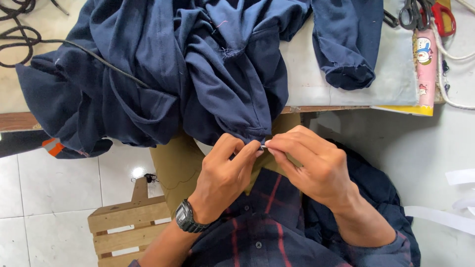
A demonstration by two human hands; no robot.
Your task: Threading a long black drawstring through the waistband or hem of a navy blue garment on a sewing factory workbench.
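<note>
Both hands meet; left hand (222,173) pinches the navy garment (198,74) hem; right hand (311,168) fingertips grip a small metal tool (264,146).

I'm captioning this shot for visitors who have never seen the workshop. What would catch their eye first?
First the big heap of navy blue fabric spilling off the table edge at top centre. Just below it, the left hand, a black watch on its wrist, and the right hand pinch the fabric's lower hem together. Red-handled scissors lie top right.
</note>
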